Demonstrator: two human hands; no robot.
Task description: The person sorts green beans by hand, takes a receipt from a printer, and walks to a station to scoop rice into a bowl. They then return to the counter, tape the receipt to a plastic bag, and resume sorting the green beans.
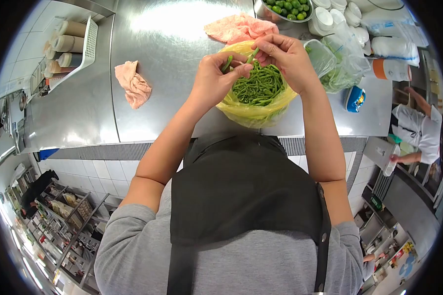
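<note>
In the upper centre of the frame, the left hand point(220, 73) and right hand point(283, 55) are pinching a green bean point(253, 55) above the yellow bag point(253, 119), seemingly to keep scraps contained.

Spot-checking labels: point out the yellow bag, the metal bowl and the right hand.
Yellow bag point(254, 118), head view: front wall.
Metal bowl point(267, 15), head view: outer wall, lower left.
Right hand point(288, 56), head view: middle of the hand.
</note>
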